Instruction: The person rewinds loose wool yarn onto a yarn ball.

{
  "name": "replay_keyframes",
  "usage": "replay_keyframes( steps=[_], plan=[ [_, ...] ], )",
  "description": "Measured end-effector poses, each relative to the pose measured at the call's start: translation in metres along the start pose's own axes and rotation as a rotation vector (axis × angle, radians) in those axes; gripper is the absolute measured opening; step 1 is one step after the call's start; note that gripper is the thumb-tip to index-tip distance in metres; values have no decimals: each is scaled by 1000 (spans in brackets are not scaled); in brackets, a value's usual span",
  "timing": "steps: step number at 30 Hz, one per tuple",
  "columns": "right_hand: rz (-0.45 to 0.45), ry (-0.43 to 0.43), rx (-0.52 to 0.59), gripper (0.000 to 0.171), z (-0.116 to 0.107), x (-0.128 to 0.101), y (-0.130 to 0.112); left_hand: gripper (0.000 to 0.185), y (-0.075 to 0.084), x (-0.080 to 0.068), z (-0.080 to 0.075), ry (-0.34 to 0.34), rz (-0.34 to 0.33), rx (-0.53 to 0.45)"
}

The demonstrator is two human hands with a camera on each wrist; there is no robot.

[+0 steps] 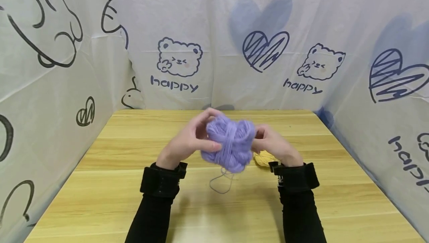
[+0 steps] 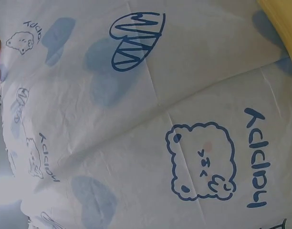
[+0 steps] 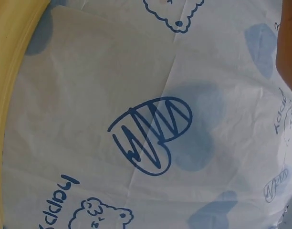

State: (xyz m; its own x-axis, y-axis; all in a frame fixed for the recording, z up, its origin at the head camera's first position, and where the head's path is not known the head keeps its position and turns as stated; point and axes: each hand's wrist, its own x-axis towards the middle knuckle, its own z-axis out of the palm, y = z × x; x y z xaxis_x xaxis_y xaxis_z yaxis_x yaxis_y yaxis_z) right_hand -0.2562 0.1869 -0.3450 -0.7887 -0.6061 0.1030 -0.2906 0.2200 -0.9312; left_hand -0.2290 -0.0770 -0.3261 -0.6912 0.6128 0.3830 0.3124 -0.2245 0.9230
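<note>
- My left hand (image 1: pixel 187 140) holds the purple yarn bundle (image 1: pixel 229 144) on its left side: the thumb lies across the front of the wool, and the fingers curl over the top edge.
- My right hand (image 1: pixel 273 144) grips the same bundle from its right side; the fingertips are buried behind the wool, so I cannot tell exactly how they lie.
- The bundle sits between both hands, lifted clear of the wooden table (image 1: pixel 134 198), over its middle and towards the far edge. A band of strands runs vertically down its centre, pinching it into two lobes.
- A loose purple strand (image 1: pixel 221 183) hangs from the underside of the bundle and forms a loop above the table surface.
- A small yellow yarn piece (image 1: pixel 264 158) lies on the table just beside my right wrist, partly hidden behind the hand.
- Both forearms wear black sleeves with black wrist straps (image 1: pixel 161 179).
- A white printed cloth (image 1: pixel 214 49) encloses the table on three sides, marked with bears, hearts and the word "happy".
- Left wrist view: only the cloth (image 2: pixel 146 119) and a corner of the table (image 2: pixel 284 19); hand and yarn not shown.
- Right wrist view: cloth (image 3: pixel 155 133) and the table edge (image 3: pixel 7 71); yarn not shown.
</note>
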Motion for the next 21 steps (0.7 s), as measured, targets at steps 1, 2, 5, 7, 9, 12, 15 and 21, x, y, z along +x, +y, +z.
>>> replay_keyframes(
  steps=[1, 2, 5, 7, 9, 12, 15, 21],
  plan=[
    [5, 8, 18, 14, -1, -1, -1, 57, 0, 0, 0, -43, -8, 24],
    [5, 21, 32, 14, -1, -1, -1, 58, -1, 0, 1, -78, -16, 53],
    [-42, 64, 94, 18, -1, -1, -4, 57, -5, 3, 1, -129, -30, 169],
    [-81, 98, 134, 22, 0, -2, -6, 56, -10, 5, 1, -124, -43, 278],
    [-123, 136, 170, 21, 1, -2, -8, 56, -14, 7, 0, -105, -54, 391],
    [-161, 172, 190, 18, 2, -4, -12, 55, -19, 9, -1, -66, -79, 524],
    [-161, 189, 175, 19, 4, -8, -17, 55, -20, 11, -1, -9, -110, 599],
    [-177, 175, 113, 21, 10, -15, -28, 55, -20, 13, -2, 187, -195, 585]
  ],
)
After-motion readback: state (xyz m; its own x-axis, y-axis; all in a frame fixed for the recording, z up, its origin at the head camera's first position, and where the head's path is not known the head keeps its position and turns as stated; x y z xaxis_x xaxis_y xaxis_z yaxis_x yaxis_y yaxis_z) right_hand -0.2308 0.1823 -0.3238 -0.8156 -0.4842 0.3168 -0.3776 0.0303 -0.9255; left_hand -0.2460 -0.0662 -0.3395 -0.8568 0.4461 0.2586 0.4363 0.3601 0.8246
